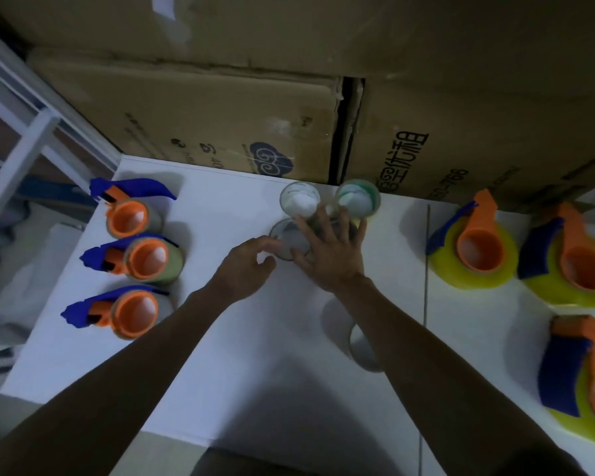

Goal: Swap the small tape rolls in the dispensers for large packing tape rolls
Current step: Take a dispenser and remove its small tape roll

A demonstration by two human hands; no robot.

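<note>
Spread flat, our right hand (330,250) seemingly presses a roll (291,243) just left of it, core axis upright; our left hand (246,269), loosely curled, hovers beside.

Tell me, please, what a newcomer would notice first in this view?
Probably both hands: the right hand spread over clear tape rolls at the table's far middle, the left hand beside it. Then orange-and-blue dispensers: three at left, three on yellow rolls at right.
</note>
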